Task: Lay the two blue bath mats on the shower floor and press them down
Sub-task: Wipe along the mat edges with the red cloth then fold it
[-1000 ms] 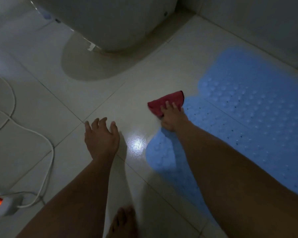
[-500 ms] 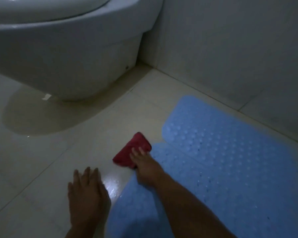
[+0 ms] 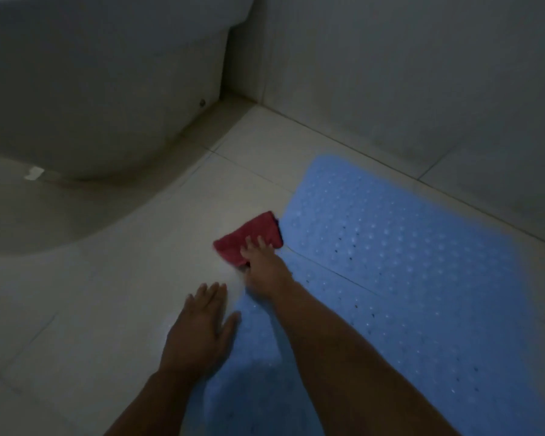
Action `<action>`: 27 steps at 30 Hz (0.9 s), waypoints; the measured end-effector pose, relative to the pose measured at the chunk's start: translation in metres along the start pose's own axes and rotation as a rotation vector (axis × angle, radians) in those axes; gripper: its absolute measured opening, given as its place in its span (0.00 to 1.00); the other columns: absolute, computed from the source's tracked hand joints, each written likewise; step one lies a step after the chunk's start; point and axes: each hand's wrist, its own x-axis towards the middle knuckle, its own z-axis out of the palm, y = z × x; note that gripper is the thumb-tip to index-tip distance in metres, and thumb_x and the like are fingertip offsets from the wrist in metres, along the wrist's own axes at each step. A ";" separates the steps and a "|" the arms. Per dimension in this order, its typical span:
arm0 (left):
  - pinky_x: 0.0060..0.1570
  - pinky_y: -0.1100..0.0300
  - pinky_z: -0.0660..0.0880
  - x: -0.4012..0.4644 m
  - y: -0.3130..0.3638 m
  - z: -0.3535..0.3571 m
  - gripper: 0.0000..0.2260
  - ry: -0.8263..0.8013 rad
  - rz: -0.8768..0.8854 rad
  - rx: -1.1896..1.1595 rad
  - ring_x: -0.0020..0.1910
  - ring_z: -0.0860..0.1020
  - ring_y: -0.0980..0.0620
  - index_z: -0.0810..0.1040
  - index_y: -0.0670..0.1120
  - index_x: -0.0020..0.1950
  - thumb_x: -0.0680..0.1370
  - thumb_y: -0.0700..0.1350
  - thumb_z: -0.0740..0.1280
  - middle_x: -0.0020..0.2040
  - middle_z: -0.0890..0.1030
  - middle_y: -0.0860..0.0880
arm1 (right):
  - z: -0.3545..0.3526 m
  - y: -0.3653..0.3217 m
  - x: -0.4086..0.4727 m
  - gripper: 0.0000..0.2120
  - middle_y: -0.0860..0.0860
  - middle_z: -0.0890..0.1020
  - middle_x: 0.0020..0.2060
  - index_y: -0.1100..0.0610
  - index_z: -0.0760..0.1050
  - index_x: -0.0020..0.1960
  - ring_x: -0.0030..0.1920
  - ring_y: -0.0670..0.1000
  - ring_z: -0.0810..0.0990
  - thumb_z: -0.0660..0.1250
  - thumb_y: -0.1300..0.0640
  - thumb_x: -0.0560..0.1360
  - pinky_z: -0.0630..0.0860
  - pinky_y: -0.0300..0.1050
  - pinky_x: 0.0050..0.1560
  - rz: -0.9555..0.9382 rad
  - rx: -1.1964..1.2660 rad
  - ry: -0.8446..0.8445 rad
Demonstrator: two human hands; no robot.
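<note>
A dim tiled bathroom floor (image 3: pixel 114 309) runs up to a toilet base (image 3: pixel 92 99) and a wall. Two blue bath mats lie flat side by side: the far mat (image 3: pixel 390 234) near the wall, the near mat (image 3: pixel 375 357) alongside it. The right hand (image 3: pixel 260 262) presses a red cloth (image 3: pixel 249 237), fingers apparently straight. The left hand (image 3: pixel 199 332) rests flat, spread, at the near mat's edge.

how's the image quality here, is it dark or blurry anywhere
Head view: dim and grainy overall, no glare; the near bumpy blue rubber bath mat smears with motion blur around the right hand on the red folded cloth; the white toilet base casts a broad soft floor shadow.
</note>
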 end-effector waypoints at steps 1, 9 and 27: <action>0.79 0.52 0.55 0.000 0.005 -0.018 0.34 0.051 -0.070 -0.081 0.81 0.56 0.48 0.66 0.46 0.80 0.81 0.65 0.49 0.79 0.66 0.46 | 0.006 -0.016 -0.017 0.27 0.59 0.61 0.79 0.59 0.65 0.77 0.79 0.61 0.56 0.62 0.61 0.78 0.57 0.57 0.78 -0.009 0.101 -0.034; 0.69 0.50 0.69 -0.069 0.105 -0.197 0.14 0.071 -0.572 -0.436 0.69 0.76 0.42 0.80 0.47 0.68 0.83 0.46 0.65 0.68 0.80 0.43 | -0.140 -0.131 -0.196 0.18 0.56 0.85 0.47 0.62 0.84 0.55 0.43 0.50 0.81 0.59 0.69 0.72 0.74 0.39 0.50 0.204 0.677 -0.499; 0.47 0.52 0.83 -0.166 0.662 -0.629 0.08 -0.409 0.058 -0.444 0.41 0.84 0.51 0.84 0.46 0.42 0.74 0.48 0.67 0.40 0.85 0.48 | -0.705 -0.128 -0.611 0.04 0.63 0.84 0.41 0.69 0.79 0.46 0.44 0.59 0.85 0.72 0.72 0.72 0.81 0.42 0.41 0.458 1.095 0.440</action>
